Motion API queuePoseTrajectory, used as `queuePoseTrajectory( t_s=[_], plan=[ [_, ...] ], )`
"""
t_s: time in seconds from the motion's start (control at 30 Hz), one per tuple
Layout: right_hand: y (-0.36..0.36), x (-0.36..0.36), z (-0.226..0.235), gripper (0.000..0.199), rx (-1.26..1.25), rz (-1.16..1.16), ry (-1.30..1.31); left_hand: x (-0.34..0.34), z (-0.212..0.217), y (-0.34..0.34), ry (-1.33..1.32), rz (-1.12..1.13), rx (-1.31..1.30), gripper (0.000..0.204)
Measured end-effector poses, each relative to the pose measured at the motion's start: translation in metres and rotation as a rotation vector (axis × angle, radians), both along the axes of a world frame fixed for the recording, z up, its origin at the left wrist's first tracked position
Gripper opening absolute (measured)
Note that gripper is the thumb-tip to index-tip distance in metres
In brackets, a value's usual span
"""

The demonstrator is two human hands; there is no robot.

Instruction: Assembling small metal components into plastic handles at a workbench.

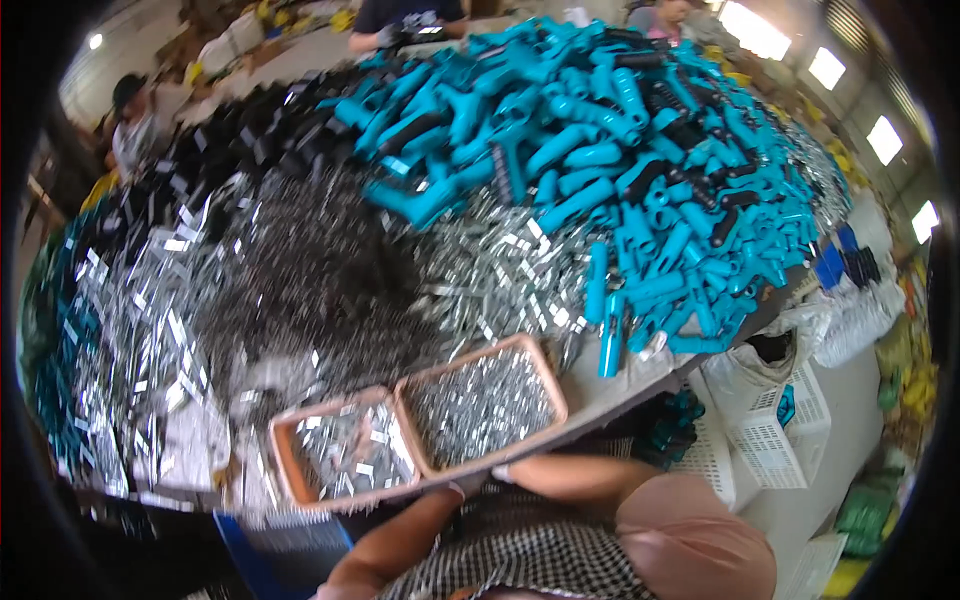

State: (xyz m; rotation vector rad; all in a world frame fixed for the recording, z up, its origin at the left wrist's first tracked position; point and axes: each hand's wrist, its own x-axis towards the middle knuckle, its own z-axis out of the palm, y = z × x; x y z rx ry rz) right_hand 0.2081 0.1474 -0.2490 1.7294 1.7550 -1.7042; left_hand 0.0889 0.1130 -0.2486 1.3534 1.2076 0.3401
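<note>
Both my forearms reach in from the lower edge and meet at the near rim of the table, in front of two joined orange trays. Of my left hand (pixel 458 491) only the wrist end shows, with a light band at it. My right hand (pixel 502 473) is likewise mostly hidden, with a pale edge at the wrist. What the fingers do or hold is out of sight below the rim. Small shiny metal pieces fill the right tray (pixel 560 405). Fewer, flatter metal strips lie in the left tray (pixel 283 455).
Teal plastic handle-shaped shells (pixel 590 155) heap up across the table's far right. Dark small parts (pixel 320 270), silvery strips (pixel 180 290) and black pieces (pixel 270 130) pile up leftward. White plastic crates (pixel 780 430) stand at right. Two people (pixel 405 20) (pixel 135 130) are across the table; another (pixel 665 18) is farther right.
</note>
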Motion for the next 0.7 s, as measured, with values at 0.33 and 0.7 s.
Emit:
queuePoseTrajectory(
  t_s=[0.33, 0.7],
  plan=[
    [-0.004, -0.003, -0.001, 0.048, -0.094, 0.008, 0.048, -0.005, -0.013, -0.004, 0.099, -0.063, 0.018, 0.041],
    [-0.01, 0.042, 0.109, 0.048, 0.046, 0.537, -0.031, -0.04, 0.018, -0.022, -0.47, 0.018, -0.473, 0.033]
  ],
)
